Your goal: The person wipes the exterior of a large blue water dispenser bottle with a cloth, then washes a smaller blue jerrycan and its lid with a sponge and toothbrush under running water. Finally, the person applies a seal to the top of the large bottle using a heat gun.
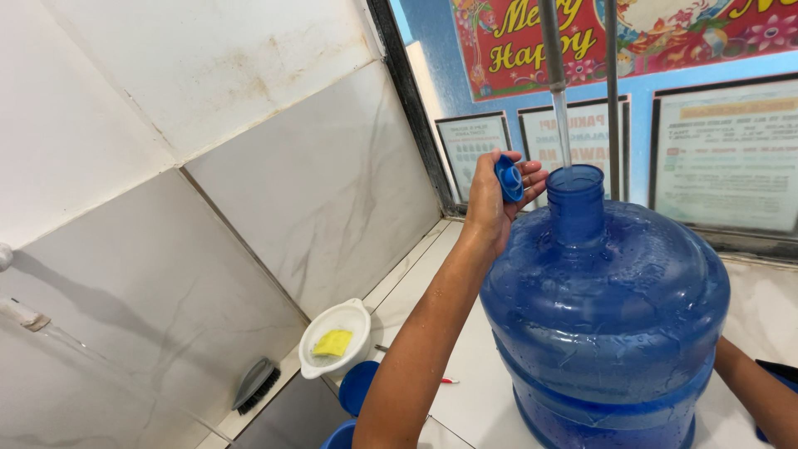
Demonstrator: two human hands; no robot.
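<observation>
A large blue water jug [607, 316] stands on a white tiled counter [465, 374]. Water streams from a metal pipe [552, 41] down into the jug's neck [575, 199]. My left hand [495, 199] is raised beside the neck, to its left, and holds a small blue cap [509, 178] between thumb and fingers. My right forearm [761, 391] reaches behind the jug's lower right side; that hand is hidden.
A white dish holding a yellow sponge [333, 342] sits at the counter's left edge, with a blue bowl [359, 385] just below it and a scrub brush [256, 384] further left. Marble wall tiles rise at left. A window with posted notices lies behind the jug.
</observation>
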